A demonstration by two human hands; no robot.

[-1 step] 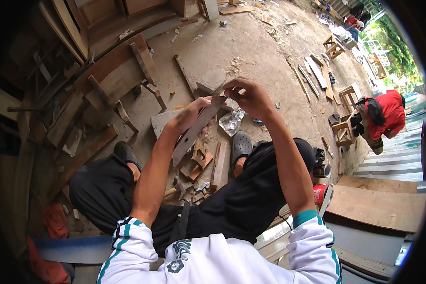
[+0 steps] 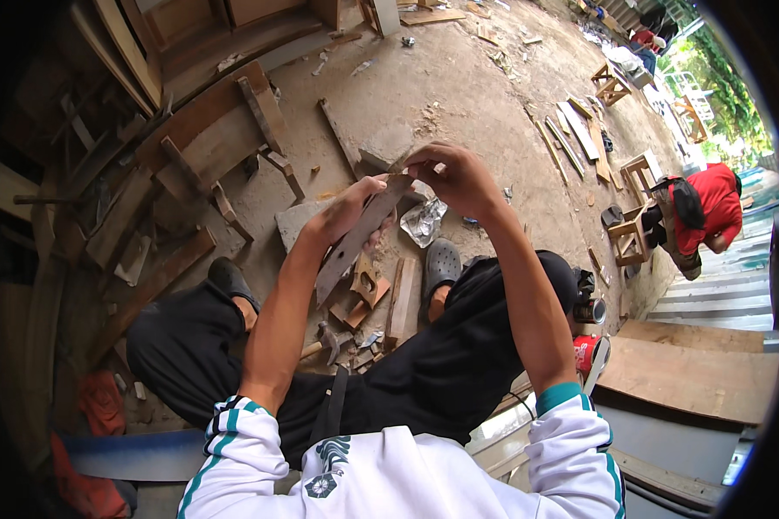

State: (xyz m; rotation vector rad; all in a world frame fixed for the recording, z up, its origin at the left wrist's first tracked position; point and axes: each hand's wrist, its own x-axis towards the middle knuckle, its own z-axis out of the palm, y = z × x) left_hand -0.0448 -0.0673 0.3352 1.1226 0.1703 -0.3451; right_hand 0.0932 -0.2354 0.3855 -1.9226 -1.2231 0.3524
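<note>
My left hand (image 2: 351, 210) is closed around a long, flat grey strip (image 2: 344, 252) with a small dark hole near its lower end. The strip slants from the far end between my hands down toward my lap. At its far tip, the fingers of my right hand (image 2: 452, 176) are bent into a pinch against the edge. Whatever lies between those fingertips is too small to make out. Below the strip, wood offcuts (image 2: 370, 285) and a claw hammer (image 2: 328, 339) lie on the ground between my legs.
Crumpled silvery wrapping (image 2: 424, 222) lies beyond my right shoe (image 2: 442, 265). At left are stacked wooden frames and boards (image 2: 208, 143). A co-worker in red (image 2: 705, 208) bends beside a small wooden stool (image 2: 629, 240) at right. Cans (image 2: 589, 311) stand by my right knee.
My right hand has shifted very slightly to the left at the strip's tip. The left hand and the strip stay in place. The co-worker's arm has moved a little.
</note>
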